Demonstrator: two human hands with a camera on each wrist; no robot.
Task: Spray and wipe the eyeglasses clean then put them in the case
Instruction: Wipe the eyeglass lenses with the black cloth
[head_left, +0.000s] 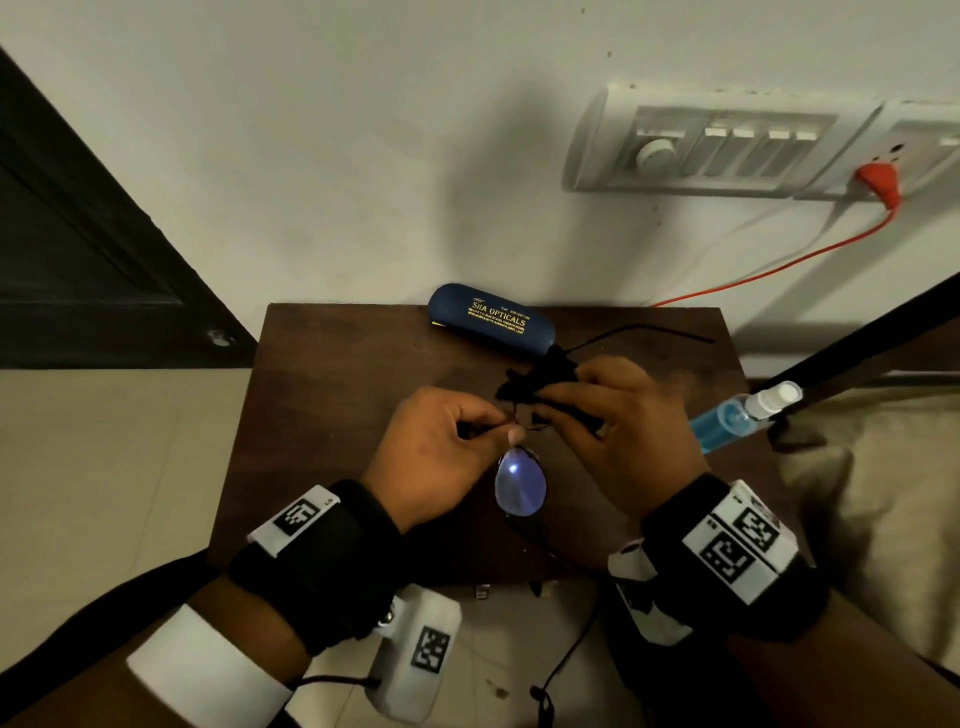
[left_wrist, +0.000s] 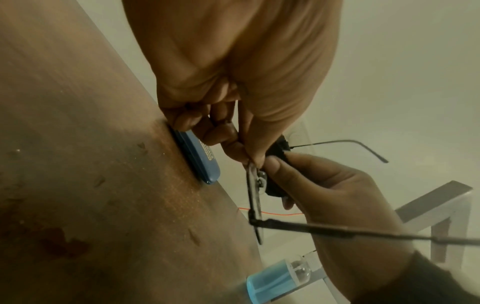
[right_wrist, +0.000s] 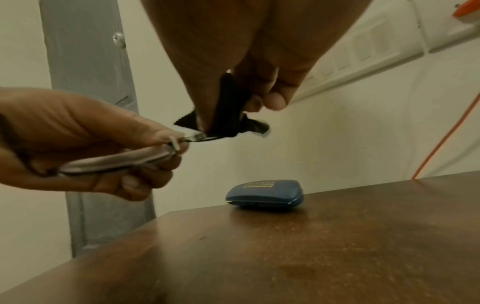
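I hold thin black-framed eyeglasses (head_left: 521, 487) above the brown table (head_left: 332, 415). My left hand (head_left: 447, 447) pinches the frame at the bridge, and the near lens glints purple below it. My right hand (head_left: 618, 415) pinches a black cloth (head_left: 540, 382) round the far lens, which the cloth hides. In the left wrist view the eyeglasses (left_wrist: 253, 207) stand edge-on, both temples pointing right, beside the cloth (left_wrist: 275, 164). In the right wrist view the cloth (right_wrist: 228, 115) hangs from my fingers. The closed blue case (head_left: 491, 317) lies at the table's back edge. The spray bottle (head_left: 737, 415) lies on its side at the right edge.
The white wall behind carries a switchboard (head_left: 711, 145) with an orange plug (head_left: 878, 179) and cable. A dark door (head_left: 78, 260) stands at the left. A cushion (head_left: 872, 493) lies right of the table, past a dark bar (head_left: 852, 343).
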